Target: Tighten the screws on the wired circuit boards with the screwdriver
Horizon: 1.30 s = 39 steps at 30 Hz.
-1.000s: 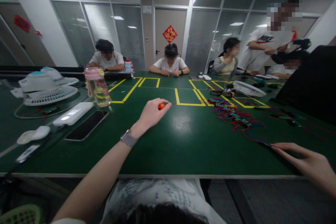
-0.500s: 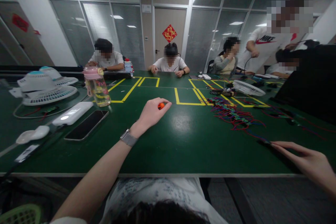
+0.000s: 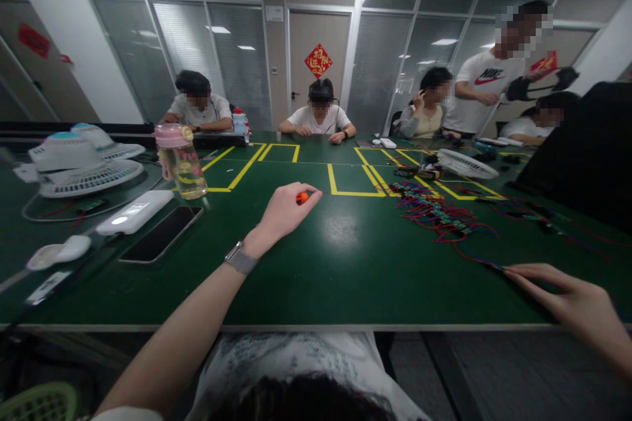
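My left hand [image 3: 286, 214] is closed around a small orange and black object [image 3: 302, 198], above the middle of the green table [image 3: 296, 289]. At the right, my right hand [image 3: 557, 286] pinches the end of a thin red and blue wire [image 3: 476, 256] between thumb and fingers. That wire leads up and left to a pile of small green circuit boards [image 3: 434, 210] with red and blue wires. The fingertips of my left hand are left of this pile, apart from it.
Left on the table are a phone [image 3: 162, 235], a white power strip [image 3: 134, 212], a pink-lidded bottle [image 3: 182, 164] and white fans [image 3: 91, 171]. Another fan [image 3: 467, 164] lies behind the boards. A dark screen [image 3: 582, 158] stands right. Several people are across the table.
My right hand has shifted slightly left with the wire end. My left hand is nearly unmoved. Across the table, the standing person has moved back and another person's hand is now raised beside the head.
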### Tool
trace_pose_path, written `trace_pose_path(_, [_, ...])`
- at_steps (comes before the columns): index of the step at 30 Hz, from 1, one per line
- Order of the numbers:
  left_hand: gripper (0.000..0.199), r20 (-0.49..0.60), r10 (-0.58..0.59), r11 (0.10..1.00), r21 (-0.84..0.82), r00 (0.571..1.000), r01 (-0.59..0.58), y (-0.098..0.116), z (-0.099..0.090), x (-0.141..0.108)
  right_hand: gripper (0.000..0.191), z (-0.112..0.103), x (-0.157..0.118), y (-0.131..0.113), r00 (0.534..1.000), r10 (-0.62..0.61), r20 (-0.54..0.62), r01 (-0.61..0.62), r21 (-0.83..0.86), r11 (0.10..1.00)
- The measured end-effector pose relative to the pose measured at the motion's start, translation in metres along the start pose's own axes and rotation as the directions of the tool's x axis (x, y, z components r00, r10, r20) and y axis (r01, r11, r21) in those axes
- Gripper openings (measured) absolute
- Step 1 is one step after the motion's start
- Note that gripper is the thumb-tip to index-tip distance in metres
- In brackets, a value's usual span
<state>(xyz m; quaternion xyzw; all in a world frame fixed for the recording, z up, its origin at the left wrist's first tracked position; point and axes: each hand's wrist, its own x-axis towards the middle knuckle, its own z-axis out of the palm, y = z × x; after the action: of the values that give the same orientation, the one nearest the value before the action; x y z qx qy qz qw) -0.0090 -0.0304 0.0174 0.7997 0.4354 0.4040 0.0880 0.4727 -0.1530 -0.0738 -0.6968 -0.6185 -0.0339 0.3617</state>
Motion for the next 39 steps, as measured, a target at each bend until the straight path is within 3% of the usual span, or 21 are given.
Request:
trace_pose_path(3, [0.036, 0.009, -0.008, 1.0, -0.002, 1.0, 0.008, 0.0, -0.001, 0.0, 0.046, 0.004, 0.0, -0.005, 0.973, -0.228, -0.035, 0.217, -0.197, 0.956])
trace_pose_path(6, [0.036, 0.016, -0.014, 1.0, 0.001, 1.0, 0.014, 0.001, -0.001, 0.0, 0.053, 0.014, -0.004, -0.011, 0.954, -0.301, 0.011, 0.283, -0.374, 0.883])
trace_pose_path(10, [0.037, 0.021, -0.013, 1.0, -0.001, 1.0, 0.013, 0.0, 0.0, 0.0, 0.057, 0.025, -0.012, -0.009, 0.971, -0.236, 0.038, 0.224, -0.483, 0.846])
trace_pose_path(14, [0.036, 0.013, -0.013, 1.0, -0.002, 1.0, 0.013, -0.001, 0.0, 0.001, 0.056, 0.021, -0.013, 0.008, 0.981, -0.191, 0.031, 0.186, -0.415, 0.891])
trace_pose_path(21, [0.037, 0.033, -0.03, 1.0, -0.003, 0.999, 0.03, 0.002, 0.0, 0.0, 0.068, 0.027, -0.001, 0.017, 0.979, -0.091, 0.183, 0.155, -0.373, 0.915])
trace_pose_path(30, [0.034, 0.014, -0.003, 1.0, -0.001, 1.0, 0.003, 0.0, 0.001, 0.0, 0.07, 0.047, 0.026, 0.026, 0.927, 0.057, 0.372, 0.098, -0.384, 0.918])
trace_pose_path(39, [0.036, 0.026, -0.017, 1.0, -0.007, 1.0, 0.017, 0.002, 0.0, -0.001, 0.068, 0.055, 0.03, 0.019, 0.951, 0.03, 0.308, 0.119, -0.454, 0.883])
